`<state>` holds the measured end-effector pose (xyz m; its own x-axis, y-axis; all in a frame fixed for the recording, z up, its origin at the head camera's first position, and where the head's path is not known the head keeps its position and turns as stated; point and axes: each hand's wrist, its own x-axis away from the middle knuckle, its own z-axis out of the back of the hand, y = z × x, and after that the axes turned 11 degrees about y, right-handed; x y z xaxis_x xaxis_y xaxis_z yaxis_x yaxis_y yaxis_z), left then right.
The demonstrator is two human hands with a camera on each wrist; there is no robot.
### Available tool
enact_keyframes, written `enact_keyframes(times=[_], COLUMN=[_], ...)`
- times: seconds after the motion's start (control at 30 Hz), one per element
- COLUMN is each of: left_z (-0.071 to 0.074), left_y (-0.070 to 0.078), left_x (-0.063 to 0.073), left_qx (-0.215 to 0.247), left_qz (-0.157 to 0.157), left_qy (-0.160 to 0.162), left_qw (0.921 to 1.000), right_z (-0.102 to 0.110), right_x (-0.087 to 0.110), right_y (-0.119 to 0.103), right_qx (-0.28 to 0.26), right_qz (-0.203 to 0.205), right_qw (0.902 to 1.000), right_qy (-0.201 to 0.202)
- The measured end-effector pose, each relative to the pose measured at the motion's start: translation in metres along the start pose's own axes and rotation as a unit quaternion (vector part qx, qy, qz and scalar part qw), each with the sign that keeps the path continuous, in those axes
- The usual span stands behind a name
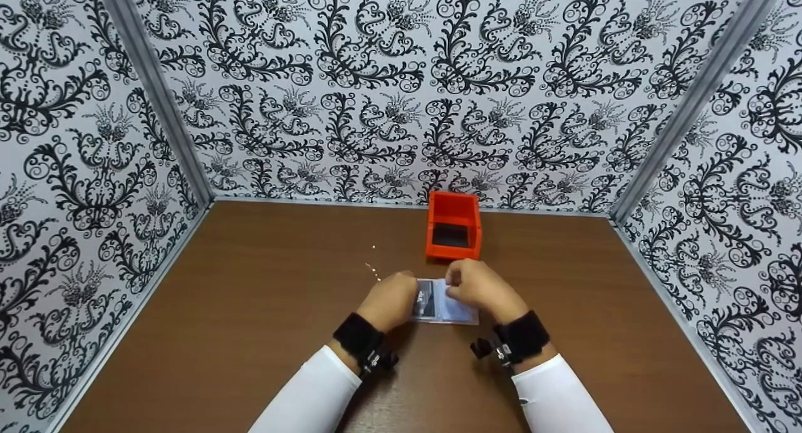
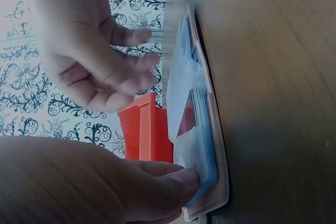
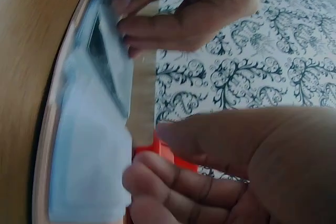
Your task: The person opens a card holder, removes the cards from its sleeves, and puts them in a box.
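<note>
A card holder [image 1: 460, 313] with clear plastic sleeves [image 2: 208, 140] lies spread on the table between the two hands. Dark printing shows on its left side, beside pale bluish sleeves on the right. My left hand [image 1: 390, 299] pinches the sleeves at the left edge between thumb and fingers, as both wrist views show. Some sleeves stand lifted and fanned in the right wrist view. Just above the right side hovers my right hand [image 1: 484, 289], its fingers loosely bent with nothing between them.
Behind the card holder stands an orange bin [image 1: 452, 253] with a dark flat piece [image 1: 450, 235] inside. Small pale marks [image 1: 374, 271] dot the brown tabletop [image 1: 282, 282] beyond my left hand. Patterned walls [image 1: 376, 107] enclose the table at the back and sides.
</note>
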<state>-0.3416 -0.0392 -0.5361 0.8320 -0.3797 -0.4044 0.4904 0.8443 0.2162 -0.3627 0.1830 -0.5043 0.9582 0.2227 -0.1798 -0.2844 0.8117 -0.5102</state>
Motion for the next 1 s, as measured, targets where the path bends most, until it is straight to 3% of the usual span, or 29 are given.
enact_keyframes(times=[0.13, 0.33, 0.97, 1.0], left_z=[0.001, 0.002, -0.001, -0.008], left_y=[0.001, 0.000, -0.001, -0.005], left_x=[0.001, 0.001, -0.001, -0.002], left_qx=[-0.029, -0.047, -0.035, -0.030], left_qz=[-0.015, -0.024, -0.038, -0.046], left_qy=[0.016, 0.030, 0.048, 0.055], left_qw=[0.9993, 0.9982, 0.9975, 0.9970], right_z=[-0.006, -0.011, -0.012, -0.012], right_x=[0.000, 0.000, -0.003, -0.003], right_y=[-0.001, 0.001, 0.006, 0.006], right_qx=[-0.011, -0.009, -0.027, -0.028], right_qz=[0.007, -0.013, -0.024, -0.025], right_qw=[0.9998, 0.9996, 0.9992, 0.9992], right_qy=[-0.014, -0.023, -0.016, -0.016])
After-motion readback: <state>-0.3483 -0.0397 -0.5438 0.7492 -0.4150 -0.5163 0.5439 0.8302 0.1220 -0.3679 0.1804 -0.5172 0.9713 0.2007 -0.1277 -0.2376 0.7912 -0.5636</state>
